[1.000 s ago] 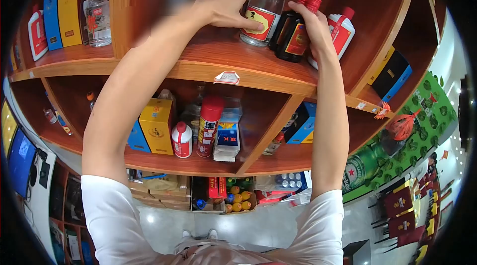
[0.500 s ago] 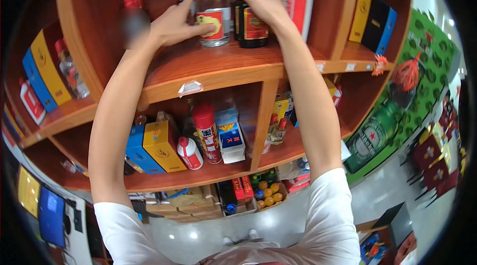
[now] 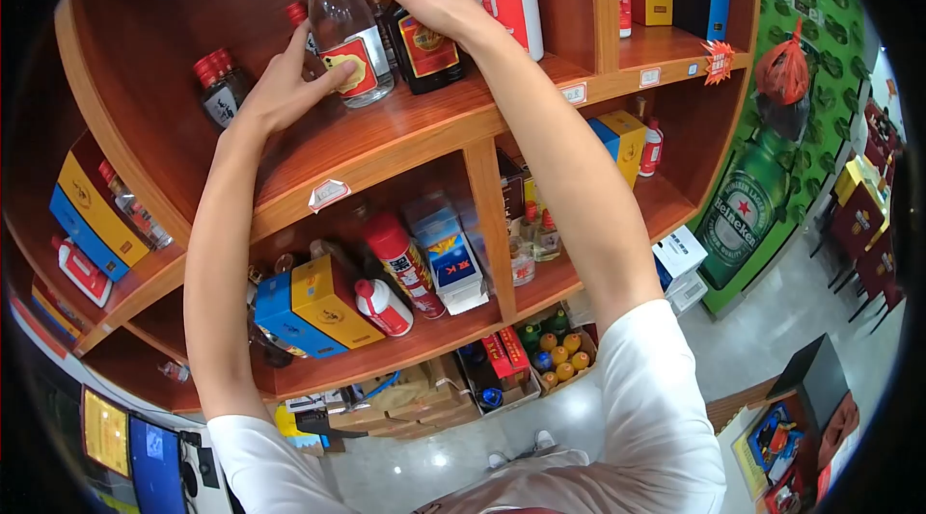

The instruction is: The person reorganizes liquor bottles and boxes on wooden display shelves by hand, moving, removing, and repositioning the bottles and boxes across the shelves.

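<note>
On the upper shelf stands a clear glass bottle (image 3: 349,32) with a red and gold label. My left hand (image 3: 280,94) is at its left side, thumb across the label and fingers reaching behind, closed on it. Partly hidden by those fingers is a small red-capped bottle (image 3: 296,13). Just to the right, a dark bottle (image 3: 427,51) with a red cap and red label stands upright. My right hand (image 3: 436,1) grips it around the neck and shoulder; some fingertips are hidden behind it. A white bottle (image 3: 511,3) with a red label is close by the right hand.
Dark red-capped bottles (image 3: 220,90) stand at the shelf's left. Below, the lower shelf holds yellow-blue boxes (image 3: 323,302), a red spray can (image 3: 403,258) and a white bottle (image 3: 384,306). The wooden divider (image 3: 606,3) and shelf edge (image 3: 405,152) bound the compartment.
The head view has tilted and shifted, so the shelf appears slanted and further left. Both hands remain at the same bottles, and the red-capped bottles at left now appear sharper.
</note>
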{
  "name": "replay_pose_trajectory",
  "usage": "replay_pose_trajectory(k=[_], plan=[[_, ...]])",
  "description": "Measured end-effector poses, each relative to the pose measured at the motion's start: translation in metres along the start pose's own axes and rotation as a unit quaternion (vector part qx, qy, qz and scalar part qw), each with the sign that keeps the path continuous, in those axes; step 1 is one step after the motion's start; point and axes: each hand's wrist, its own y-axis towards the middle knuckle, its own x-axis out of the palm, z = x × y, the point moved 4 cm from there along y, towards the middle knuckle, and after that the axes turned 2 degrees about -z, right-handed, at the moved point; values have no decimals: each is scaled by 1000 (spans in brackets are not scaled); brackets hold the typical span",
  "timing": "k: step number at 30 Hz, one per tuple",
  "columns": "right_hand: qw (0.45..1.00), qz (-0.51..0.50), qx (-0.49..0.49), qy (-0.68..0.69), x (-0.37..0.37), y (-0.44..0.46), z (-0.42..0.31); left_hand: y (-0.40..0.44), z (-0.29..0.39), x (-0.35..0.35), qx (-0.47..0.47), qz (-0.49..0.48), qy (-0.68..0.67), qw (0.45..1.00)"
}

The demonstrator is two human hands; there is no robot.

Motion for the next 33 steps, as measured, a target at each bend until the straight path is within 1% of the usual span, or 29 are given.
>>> replay_pose_trajectory(k=[5,6,7,10,15,18,21,22,25,26,27,29,30,31,32,33], plan=[[999,-23,13,43,-2,-1,3,0,-1,0,4,1,-1,1000],[999,-9,4,44,1,7,10,0,-2,0,4,2,-1,1000],[998,-23,-3,55,-3,-3,-2,-1,-2,0,1,0,-1,1000],[999,-26,6,21,-4,-6,-5,-2,1,-1,3,-6,-11,1000],[996,-57,25,56,-3,-6,0,-1,-2,-2,0,-9,-4,1000],[994,-67,34,81,-3,-15,-9,2,-7,0,-3,-5,7,1000],[996,-75,29,44,-3,-11,-7,4,-12,2,6,4,16,1000],[994,-90,34,50,-4,-13,-10,4,-12,2,12,7,18,1000],[993,-77,17,83,-2,-18,-15,4,-12,1,20,7,20,1000],[997,-46,-4,69,0,-17,-20,4,-13,2,24,15,24,999],[996,-58,5,66,-3,-20,-21,4,-14,2,28,22,29,999],[994,-82,24,62,-10,-37,-48,5,-15,2,28,25,40,999],[997,-55,33,52,-4,-24,-34,6,-16,0,25,21,47,998],[997,-55,19,55,-4,-21,-31,8,-19,-1,22,16,55,998],[998,-45,11,48,-5,-26,-37,10,-23,0,66,99,61,991],[999,-36,3,40,-7,-31,-42,-8,25,-19,-50,1,41,998]])
